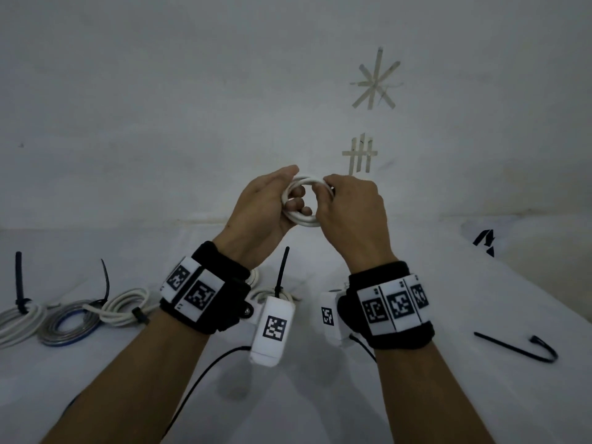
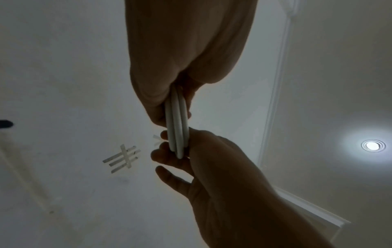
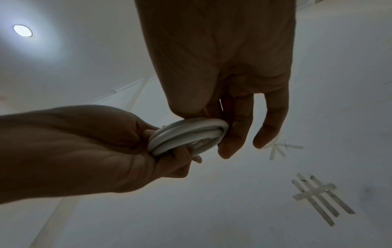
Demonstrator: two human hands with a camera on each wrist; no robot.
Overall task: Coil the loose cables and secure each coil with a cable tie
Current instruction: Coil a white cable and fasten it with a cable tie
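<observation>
Both my hands, left (image 1: 259, 213) and right (image 1: 349, 213), grip the white coil (image 1: 302, 201), fingers curled, keeping loops stacked for tying.

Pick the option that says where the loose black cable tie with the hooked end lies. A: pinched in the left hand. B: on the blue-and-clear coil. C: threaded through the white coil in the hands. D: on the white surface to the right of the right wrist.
D: the hooked black cable tie lies alone on the white surface, untouched.

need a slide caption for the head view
Both hands, left hand and right hand, hold a small white cable coil above the table; tied coils lie left, a loose black cable tie right.
</observation>
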